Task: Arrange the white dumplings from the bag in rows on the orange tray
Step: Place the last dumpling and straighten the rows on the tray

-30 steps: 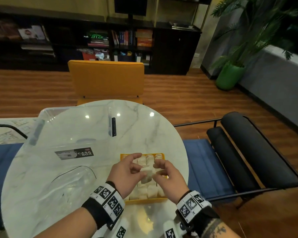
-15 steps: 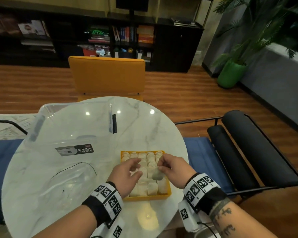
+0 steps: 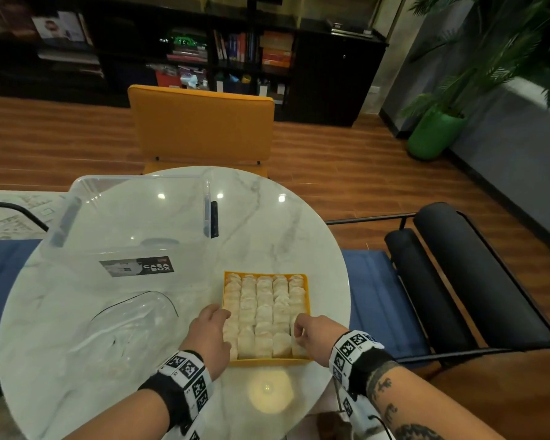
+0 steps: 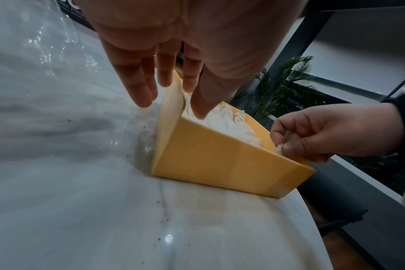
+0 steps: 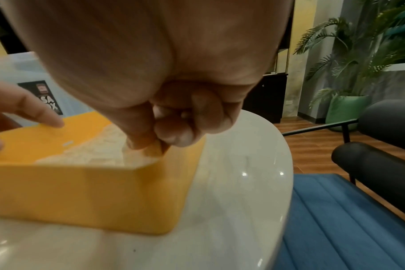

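Pinching a white dumpling (image 5: 150,151) between thumb and curled fingers, the right hand (image 3: 318,333) sets it at the near right corner of the orange tray (image 3: 267,362); the right wrist view is blurred there, so how far the piece has sunk into its slot is hard to tell. The left hand (image 3: 208,336) has a spread grip, fingers straight: in the left wrist view the thumb (image 4: 202,102) touches the dumplings just inside the tray's left wall, while the other fingers reach down outside that wall toward the bench (image 3: 267,223). Whether those fingertips touch the marble I cannot tell. The hand covers the tray's near left corner from above.

The dumplings (image 3: 264,309) fill the tray in close rows, five across; those under both hands are hidden. The tray sits near the bench's front right edge.

To the left lies a clear plastic bag (image 3: 131,319), crumpled and nearly see-through, its contents hard to make out. Behind it stands a clear storage box (image 3: 134,217) with a dark label (image 3: 137,266). Beyond the bench stands an orange chair (image 3: 200,125), to the right a black chair (image 3: 467,281) on a blue mat (image 3: 372,290), and further off a plant in a green pot (image 3: 434,134) and dark shelving (image 3: 204,42).
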{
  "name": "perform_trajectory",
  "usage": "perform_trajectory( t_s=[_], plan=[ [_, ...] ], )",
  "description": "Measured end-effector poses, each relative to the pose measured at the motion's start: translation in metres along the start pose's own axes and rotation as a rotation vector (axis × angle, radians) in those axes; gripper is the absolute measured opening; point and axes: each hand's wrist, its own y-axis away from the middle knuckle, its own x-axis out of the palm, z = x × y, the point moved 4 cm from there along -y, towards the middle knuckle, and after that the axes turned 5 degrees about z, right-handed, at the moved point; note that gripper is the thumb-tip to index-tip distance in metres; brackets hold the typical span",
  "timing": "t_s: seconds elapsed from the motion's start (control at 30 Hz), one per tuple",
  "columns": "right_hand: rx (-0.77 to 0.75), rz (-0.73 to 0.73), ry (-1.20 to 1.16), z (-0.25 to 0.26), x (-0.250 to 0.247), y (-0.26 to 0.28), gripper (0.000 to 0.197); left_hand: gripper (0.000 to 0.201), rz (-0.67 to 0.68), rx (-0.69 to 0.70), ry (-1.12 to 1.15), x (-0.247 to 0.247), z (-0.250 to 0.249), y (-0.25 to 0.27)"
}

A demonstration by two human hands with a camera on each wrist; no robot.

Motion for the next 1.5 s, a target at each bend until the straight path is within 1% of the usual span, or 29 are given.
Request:
perform_trajectory(
  t_s=[0.13,0.3,0.4,0.47,0.53,0.6,0.67,0.73,0.8,0.83,0.9,0.93,0.97,1.0,1.03,1.07,1.1,1.13,1.17,1.23,1.3,1.4,1.5],
  plan=[
    [-0.024,-0.032,0.054,-0.003,0.004,-0.004,0.013,0.060,0.005,0.007,0.015,0.000,0.004,0.000],
    [-0.098,-0.151,0.134,-0.003,0.006,-0.007,0.015,0.063,0.040,0.000,0.049,0.000,0.007,0.001],
    [-0.095,-0.224,0.163,-0.003,0.008,-0.006,0.015,0.064,0.052,-0.007,0.071,-0.001,0.007,0.001],
    [-0.074,-0.238,0.149,-0.003,0.010,-0.008,0.017,0.064,0.059,-0.009,0.077,-0.001,0.007,0.002],
    [-0.057,-0.248,0.099,-0.002,0.012,-0.007,0.023,0.065,0.062,-0.011,0.075,-0.001,0.007,0.003],
    [-0.064,-0.294,0.041,0.000,0.010,-0.004,0.029,0.065,0.060,-0.011,0.070,-0.002,0.007,0.004],
    [-0.105,-0.375,-0.008,0.007,0.007,0.004,0.027,0.066,0.061,-0.009,0.072,-0.003,0.006,0.004],
    [-0.206,-0.419,0.000,0.020,0.014,0.014,0.025,0.066,0.067,-0.013,0.077,-0.003,0.006,0.004],
    [-0.303,-0.412,0.076,0.037,0.033,0.022,0.025,0.066,0.068,-0.014,0.084,-0.002,0.006,0.005],
    [-0.319,-0.401,0.117,0.043,0.044,0.024,0.026,0.066,0.066,-0.016,0.085,-0.002,0.005,0.005],
    [-0.275,-0.355,0.161,0.046,0.067,0.020,0.025,0.065,0.063,-0.019,0.089,-0.002,0.005,0.006],
    [-0.249,-0.355,0.206,0.047,0.074,0.016,0.024,0.064,0.063,-0.019,0.094,-0.002,0.005,0.006],
    [-0.230,-0.349,0.250,0.047,0.078,0.011,0.023,0.062,0.064,-0.016,0.100,-0.003,0.005,0.007],
    [-0.205,-0.341,0.271,0.046,0.081,0.006,0.025,0.060,0.064,-0.008,0.109,-0.003,0.005,0.009],
    [-0.188,-0.337,0.270,0.045,0.082,0.001,0.029,0.058,0.060,0.005,0.120,-0.005,0.005,0.011],
    [-0.180,-0.352,0.263,0.043,0.083,-0.001,0.028,0.055,0.053,0.020,0.131,-0.008,0.004,0.013],
    [-0.173,-0.366,0.233,0.042,0.080,-0.001,0.023,0.052,0.039,0.041,0.144,-0.012,0.003,0.016],
    [-0.168,-0.361,0.194,0.042,0.076,0.000,0.014,0.049,0.015,0.065,0.160,-0.018,0.002,0.019],
    [-0.168,-0.348,0.157,0.042,0.072,-0.001,0.010,0.045,-0.015,0.091,0.180,-0.025,0.001,0.024],
    [-0.167,-0.316,0.160,0.044,0.064,-0.006,0.024,0.035,-0.092,0.146,0.220,-0.045,-0.001,0.038],
    [-0.149,-0.301,0.196,0.042,0.055,-0.013,0.033,0.029,-0.171,0.182,0.242,-0.068,0.001,0.055],
    [-0.118,-0.266,0.219,0.041,0.041,-0.021,0.043,0.026,-0.286,0.169,0.258,-0.105,0.013,0.080],
    [-0.085,-0.236,0.246,0.040,0.037,-0.026,0.048,0.024,-0.416,0.114,0.262,-0.138,0.040,0.099]
  ],
)
